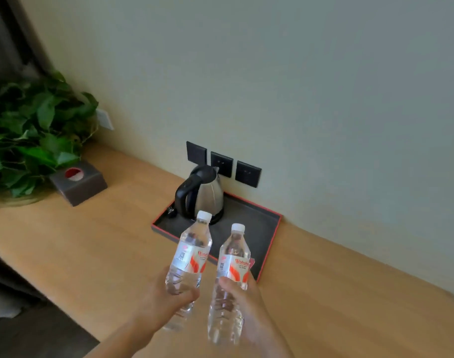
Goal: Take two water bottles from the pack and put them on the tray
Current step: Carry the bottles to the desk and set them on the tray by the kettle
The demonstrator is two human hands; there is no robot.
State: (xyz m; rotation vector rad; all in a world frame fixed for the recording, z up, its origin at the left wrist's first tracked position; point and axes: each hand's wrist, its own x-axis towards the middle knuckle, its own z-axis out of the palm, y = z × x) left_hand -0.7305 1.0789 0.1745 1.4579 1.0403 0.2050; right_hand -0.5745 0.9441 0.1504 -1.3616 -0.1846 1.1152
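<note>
Left hand (pixel 169 301) wrapped around left bottle (pixel 188 257), right hand (pixel 244 303) around right bottle (pixel 232 275). Both held above desk (pixel 91 249) at tray (pixel 267 228) front edge, near upright, caps tilted toward wall.

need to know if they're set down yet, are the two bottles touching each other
Apart. The head view shows a clear strip of tray and desk between the left bottle and the right bottle, each held in its own hand.

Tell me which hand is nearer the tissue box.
Left. The left hand is below and right of the tissue box; the right hand is farther right.
</note>
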